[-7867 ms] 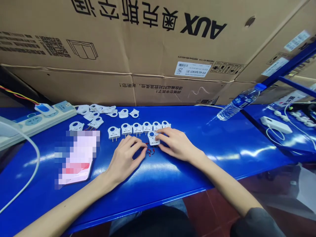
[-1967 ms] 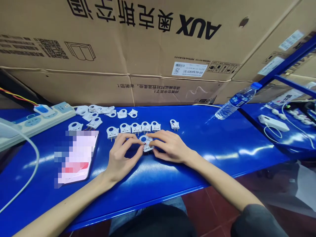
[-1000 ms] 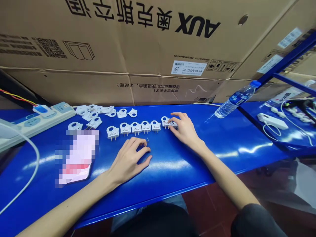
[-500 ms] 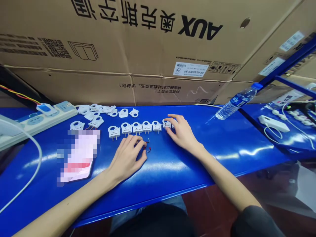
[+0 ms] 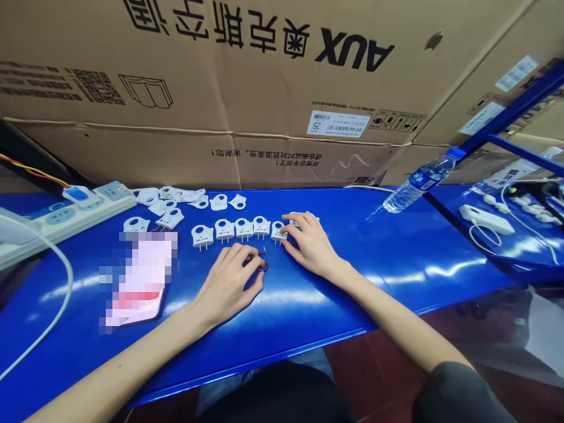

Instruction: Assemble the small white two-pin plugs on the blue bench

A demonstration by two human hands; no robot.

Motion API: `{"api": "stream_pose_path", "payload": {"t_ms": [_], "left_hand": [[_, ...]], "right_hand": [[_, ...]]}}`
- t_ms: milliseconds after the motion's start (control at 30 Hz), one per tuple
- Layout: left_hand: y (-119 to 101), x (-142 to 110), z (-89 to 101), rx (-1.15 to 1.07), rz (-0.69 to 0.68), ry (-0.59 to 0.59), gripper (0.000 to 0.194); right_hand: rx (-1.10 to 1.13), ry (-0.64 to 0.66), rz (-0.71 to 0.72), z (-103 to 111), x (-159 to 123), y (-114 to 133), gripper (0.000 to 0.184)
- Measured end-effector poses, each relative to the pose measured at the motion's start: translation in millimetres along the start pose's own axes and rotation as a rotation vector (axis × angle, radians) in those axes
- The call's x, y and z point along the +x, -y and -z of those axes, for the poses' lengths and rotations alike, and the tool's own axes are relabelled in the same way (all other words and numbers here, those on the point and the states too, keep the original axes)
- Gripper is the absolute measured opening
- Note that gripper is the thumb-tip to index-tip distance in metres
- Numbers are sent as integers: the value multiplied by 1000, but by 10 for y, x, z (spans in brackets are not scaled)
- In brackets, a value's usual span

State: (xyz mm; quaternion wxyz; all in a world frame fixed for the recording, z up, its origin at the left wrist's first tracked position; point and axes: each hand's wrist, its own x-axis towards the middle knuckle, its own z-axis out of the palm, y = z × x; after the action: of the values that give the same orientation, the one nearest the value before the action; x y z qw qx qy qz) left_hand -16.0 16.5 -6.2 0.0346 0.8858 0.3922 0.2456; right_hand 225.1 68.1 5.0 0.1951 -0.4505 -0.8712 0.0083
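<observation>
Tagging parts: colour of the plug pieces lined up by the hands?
White plug pieces, seen in the head view.

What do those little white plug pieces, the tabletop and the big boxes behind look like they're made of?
White plug pieces: likely moulded plastic with a smooth matt face; the thin prongs look like metal. Tabletop: glossy blue, painted or coated, judging by its bright reflections; the core is unclear. Boxes: brown corrugated cardboard, printed, with visible seams.

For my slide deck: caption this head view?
Left hand pinches small red part; right hand touches white plug row.
</observation>
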Motion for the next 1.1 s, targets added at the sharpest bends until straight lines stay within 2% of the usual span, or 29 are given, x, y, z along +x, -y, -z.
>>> {"api": "stream_pose_path", "payload": {"t_ms": [400, 500, 633, 733, 833, 900, 1100], "left_hand": [[-9, 1, -8, -39, -56, -20, 14], [-21, 2, -1, -82, -28, -53, 14], [-37, 30, 29, -259, 119, -215, 12], [-22, 68, 60, -420, 298, -293, 12], [11, 110, 88, -621, 514, -321, 17], [24, 134, 101, -741, 610, -336, 23], [-7, 156, 81, -858, 677, -289, 33]], "right_hand": [[37, -50, 47, 43, -10, 10, 12], [45, -79, 59, 69, -5, 12, 12], [56, -141, 96, 99, -7, 23, 13], [70, -209, 151, 108, -15, 43, 13], [70, -262, 198, 106, -22, 68, 14], [65, -283, 229, 102, -23, 85, 13], [59, -328, 285, 88, -27, 133, 10]]}}
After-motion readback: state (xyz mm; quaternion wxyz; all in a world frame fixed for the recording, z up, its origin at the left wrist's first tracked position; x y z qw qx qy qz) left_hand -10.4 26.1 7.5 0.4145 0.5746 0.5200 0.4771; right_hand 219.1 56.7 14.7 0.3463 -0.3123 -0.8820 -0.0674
